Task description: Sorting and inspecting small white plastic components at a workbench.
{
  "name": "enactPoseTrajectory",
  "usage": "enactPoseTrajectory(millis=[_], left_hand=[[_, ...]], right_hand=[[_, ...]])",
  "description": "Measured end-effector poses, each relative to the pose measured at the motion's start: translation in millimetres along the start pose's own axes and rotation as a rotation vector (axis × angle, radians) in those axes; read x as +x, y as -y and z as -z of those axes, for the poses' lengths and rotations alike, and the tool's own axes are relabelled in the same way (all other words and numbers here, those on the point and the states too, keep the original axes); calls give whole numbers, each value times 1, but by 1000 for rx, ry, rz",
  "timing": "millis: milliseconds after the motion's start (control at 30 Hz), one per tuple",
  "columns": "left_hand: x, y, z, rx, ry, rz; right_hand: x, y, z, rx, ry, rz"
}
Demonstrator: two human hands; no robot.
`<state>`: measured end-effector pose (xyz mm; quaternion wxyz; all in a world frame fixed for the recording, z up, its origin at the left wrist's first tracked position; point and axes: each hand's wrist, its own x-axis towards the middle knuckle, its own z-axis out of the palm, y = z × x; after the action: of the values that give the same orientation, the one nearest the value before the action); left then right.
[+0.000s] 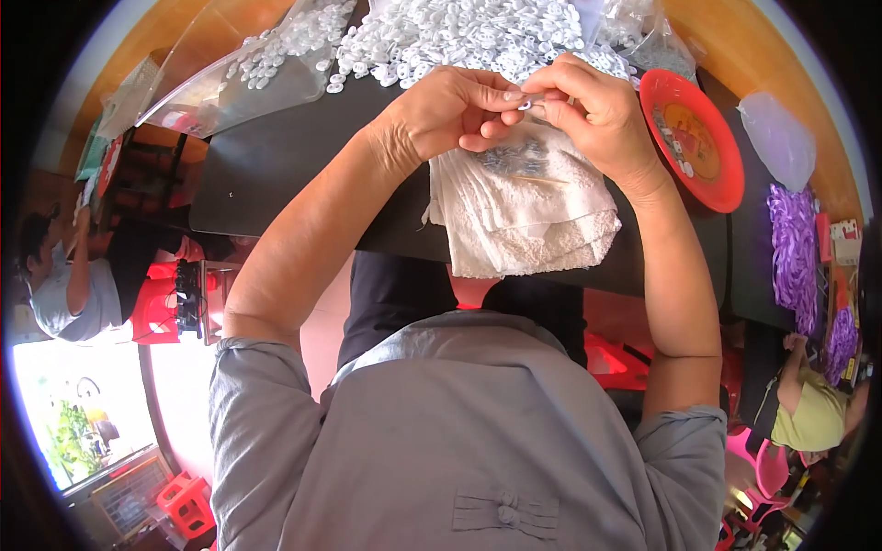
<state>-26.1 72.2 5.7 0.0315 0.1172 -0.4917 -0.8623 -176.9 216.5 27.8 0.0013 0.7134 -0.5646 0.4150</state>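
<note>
Over the near side of the table, my two hands come together above a folded white towel [533, 225]. A small white oval plastic piece [525, 106] shows between the fingertips. My left hand [455, 106] pinches at its left side, thumb and forefinger closed. From the right, my right hand [595, 115] closes thumb and forefinger at the same spot; whether it holds a second small part is too fine to see. Small thin metal-grey bits [519, 158] lie scattered on the towel under my hands. Just beyond, a large heap of similar white oval pieces [459, 37] covers the table.
A red round plate [733, 184] with a few small pieces stands right of my right hand. Clear plastic bags lie at the back and on the right. Purple ribbon-like bundles [795, 248] sit at far right. Other people sit left and right; the dark table [285, 174] spans the front.
</note>
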Motion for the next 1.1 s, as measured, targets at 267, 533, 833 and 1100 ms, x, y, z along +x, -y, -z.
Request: enactPoseTrajectory(millis=[267,533,833,1100], left_hand=[[-6,-1,-7,191,-247,-218],[-2,4,-5,573,-391,-310],[7,17,1,1384,-396,-527],[6,17,6,1441,-367,-544]], right_hand=[[-2,-14,12,-90,60,-138],[-4,-10,10,-214,204,-107],[-5,7,7,-211,417,-220],[-5,6,6,-242,410,-153]])
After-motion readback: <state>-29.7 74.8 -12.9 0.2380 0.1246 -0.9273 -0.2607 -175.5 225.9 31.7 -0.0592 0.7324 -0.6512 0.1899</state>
